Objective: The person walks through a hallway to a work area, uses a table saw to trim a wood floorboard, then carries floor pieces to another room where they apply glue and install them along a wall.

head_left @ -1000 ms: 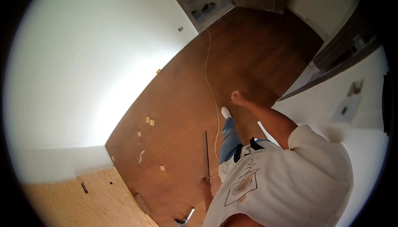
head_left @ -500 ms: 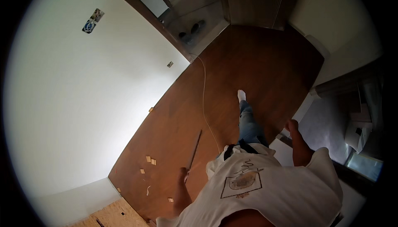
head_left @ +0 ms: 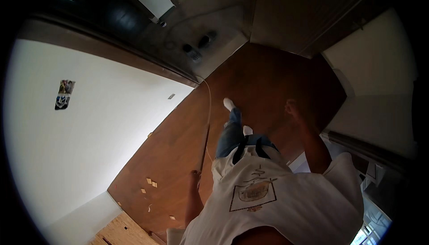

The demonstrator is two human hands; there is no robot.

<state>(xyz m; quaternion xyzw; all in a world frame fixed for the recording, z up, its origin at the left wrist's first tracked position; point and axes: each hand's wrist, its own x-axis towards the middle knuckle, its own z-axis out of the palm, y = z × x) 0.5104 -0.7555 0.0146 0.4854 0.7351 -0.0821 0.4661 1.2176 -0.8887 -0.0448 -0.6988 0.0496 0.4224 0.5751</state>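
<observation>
My left hand (head_left: 195,176), low and left of my shirt, is closed round one end of a long, narrow brown strip (head_left: 204,144). The strip points forward over the floor, and its exact kind is hard to make out. My right hand (head_left: 291,107) is held out ahead on the right, above the floor. Its fingers look curled, though dim and a little blurred, and nothing shows in them.
Under my white-socked feet lies a reddish-brown wood floor (head_left: 178,155). Small wooden blocks (head_left: 152,182) are scattered at left by the white wall (head_left: 103,120). A thin cable (head_left: 210,97) runs to the doorway, where dark shoes (head_left: 192,52) stand. Particle board (head_left: 118,234) lies lower left.
I have stepped forward, and the doorway and shoes appear nearer. My right hand has swung forward and left from beside the right-hand opening. The strip has stayed in my left hand.
</observation>
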